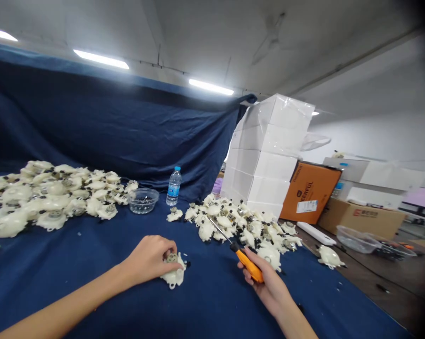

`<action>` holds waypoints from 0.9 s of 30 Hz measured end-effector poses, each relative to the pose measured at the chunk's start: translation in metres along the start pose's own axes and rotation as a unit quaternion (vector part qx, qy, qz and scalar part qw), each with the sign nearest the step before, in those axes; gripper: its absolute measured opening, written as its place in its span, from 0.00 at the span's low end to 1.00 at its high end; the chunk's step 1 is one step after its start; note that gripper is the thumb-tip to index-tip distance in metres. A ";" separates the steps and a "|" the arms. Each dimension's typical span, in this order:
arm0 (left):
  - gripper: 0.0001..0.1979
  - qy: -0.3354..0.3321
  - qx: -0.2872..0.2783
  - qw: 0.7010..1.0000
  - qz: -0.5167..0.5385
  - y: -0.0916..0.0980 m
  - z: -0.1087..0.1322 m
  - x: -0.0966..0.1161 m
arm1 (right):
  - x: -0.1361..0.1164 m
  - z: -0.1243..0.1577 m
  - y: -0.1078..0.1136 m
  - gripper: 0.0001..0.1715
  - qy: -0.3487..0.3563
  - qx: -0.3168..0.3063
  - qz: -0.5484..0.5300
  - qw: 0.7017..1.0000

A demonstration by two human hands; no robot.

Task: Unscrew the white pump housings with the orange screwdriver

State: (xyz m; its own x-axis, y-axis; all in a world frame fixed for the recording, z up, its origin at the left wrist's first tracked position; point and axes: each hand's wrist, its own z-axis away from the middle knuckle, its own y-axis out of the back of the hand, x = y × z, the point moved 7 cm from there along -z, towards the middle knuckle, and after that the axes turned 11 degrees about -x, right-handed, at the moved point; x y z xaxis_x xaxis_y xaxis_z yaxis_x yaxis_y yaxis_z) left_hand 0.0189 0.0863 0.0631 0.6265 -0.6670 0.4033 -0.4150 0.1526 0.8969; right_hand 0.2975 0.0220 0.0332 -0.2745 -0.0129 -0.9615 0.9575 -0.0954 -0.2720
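Two bare hands work at a blue cloth-covered table [212, 306]: the left hand [149, 260], fingers [166, 254] curled closed, grips a white plastic part [175, 278] with a metal hub, resting on the cloth. The right hand [265, 282], fingers [243, 274] clamped, holds an orange-handled screwdriver [248, 265] over a heap of similar parts [233, 226]. A clear bowl [143, 200] and water bottle [173, 186] stand behind.

Head-worn view, forward and down, corners perhaps dimmed

Left hand [149, 260] on a seemingly plastic housing [175, 277], right hand [265, 288] around an orange screwdriver [249, 266]
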 end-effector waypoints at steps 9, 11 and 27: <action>0.18 0.006 0.022 0.999 0.048 0.007 0.063 -0.006 | 0.013 -0.007 -0.008 0.18 -0.021 -0.033 0.026 0.999; 0.27 0.026 0.026 0.993 0.109 -0.001 0.066 -0.012 | 0.016 -0.006 -0.012 0.19 -0.024 -0.043 0.027 0.998; 0.58 -0.037 -0.014 0.942 0.333 -0.031 0.063 -0.037 | -0.019 -0.014 -0.084 0.19 0.074 -0.039 0.011 0.996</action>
State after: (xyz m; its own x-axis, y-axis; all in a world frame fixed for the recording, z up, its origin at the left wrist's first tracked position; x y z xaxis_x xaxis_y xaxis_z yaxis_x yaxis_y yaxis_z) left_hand -0.0331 0.0601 0.0089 0.1839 -0.4655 0.8658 -0.6819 0.5740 0.4534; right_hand 0.2238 0.0447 0.0737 -0.2436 0.1336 -0.9606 0.9685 -0.0195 -0.2483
